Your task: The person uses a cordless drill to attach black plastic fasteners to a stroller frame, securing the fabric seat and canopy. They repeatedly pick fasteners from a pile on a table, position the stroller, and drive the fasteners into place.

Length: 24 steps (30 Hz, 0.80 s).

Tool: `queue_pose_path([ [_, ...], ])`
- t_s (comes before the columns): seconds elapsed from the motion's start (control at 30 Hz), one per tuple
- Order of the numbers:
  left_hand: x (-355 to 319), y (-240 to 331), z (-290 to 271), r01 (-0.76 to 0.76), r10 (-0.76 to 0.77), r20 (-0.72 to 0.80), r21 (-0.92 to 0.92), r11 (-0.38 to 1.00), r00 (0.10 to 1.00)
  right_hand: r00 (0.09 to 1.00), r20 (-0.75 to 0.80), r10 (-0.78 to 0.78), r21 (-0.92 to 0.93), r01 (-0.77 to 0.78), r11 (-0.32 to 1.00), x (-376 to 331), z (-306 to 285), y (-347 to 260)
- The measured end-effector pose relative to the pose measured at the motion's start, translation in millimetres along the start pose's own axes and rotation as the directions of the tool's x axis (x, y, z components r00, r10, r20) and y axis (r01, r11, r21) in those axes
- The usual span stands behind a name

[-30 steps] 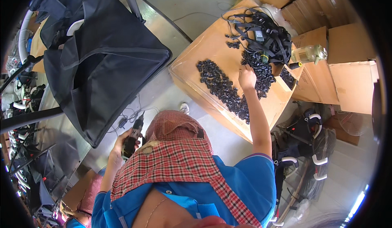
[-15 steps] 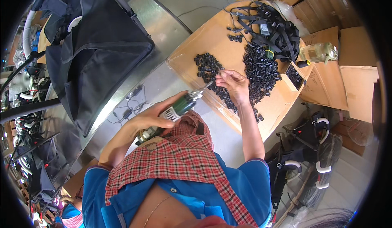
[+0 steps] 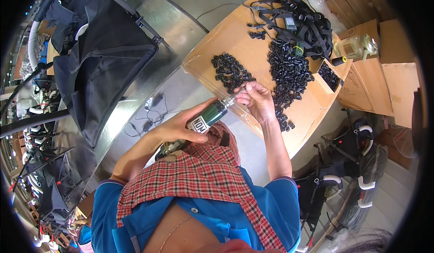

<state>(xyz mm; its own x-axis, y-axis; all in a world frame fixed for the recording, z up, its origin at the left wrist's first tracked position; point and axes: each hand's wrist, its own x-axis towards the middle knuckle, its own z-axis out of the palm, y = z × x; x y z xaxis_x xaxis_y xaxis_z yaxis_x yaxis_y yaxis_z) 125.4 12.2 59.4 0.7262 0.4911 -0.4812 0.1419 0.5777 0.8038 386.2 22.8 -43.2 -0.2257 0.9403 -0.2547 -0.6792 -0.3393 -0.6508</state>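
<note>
by the tabletop (image 3: 228, 38), your left hand (image 3: 178, 125) grips the driver (image 3: 214, 114) to face your pinched right hand (image 3: 259, 102), contents unclear.

The fabric-covered frame (image 3: 106, 69) stands left of the table (image 3: 242, 49), where loose parts (image 3: 289, 69) lie before the straps (image 3: 314, 26).
</note>
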Motion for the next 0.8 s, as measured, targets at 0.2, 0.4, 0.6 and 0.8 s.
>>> queue_pose_path([
  [0.2,-4,-4,0,0.039,-0.029,0.071,-0.134,0.99,0.997,0.993,0.111,0.049,-0.236,-0.022,0.972,-5,-8,-4],
  [0.4,-9,-22,-6,-0.052,0.06,0.031,-0.224,0.973,0.998,0.858,0.016,-0.513,-0.994,0.069,0.085,6,-65,-27],
  [0.6,-11,-21,-4,-0.057,0.063,0.016,-0.226,0.972,0.998,0.75,0.222,-0.623,-0.926,-0.038,-0.376,14,-136,-32],
  [0.8,-14,-14,3,-0.142,0.145,-0.006,-0.253,0.957,0.989,0.731,-0.086,-0.677,-0.972,0.086,0.217,27,-104,-50],
])
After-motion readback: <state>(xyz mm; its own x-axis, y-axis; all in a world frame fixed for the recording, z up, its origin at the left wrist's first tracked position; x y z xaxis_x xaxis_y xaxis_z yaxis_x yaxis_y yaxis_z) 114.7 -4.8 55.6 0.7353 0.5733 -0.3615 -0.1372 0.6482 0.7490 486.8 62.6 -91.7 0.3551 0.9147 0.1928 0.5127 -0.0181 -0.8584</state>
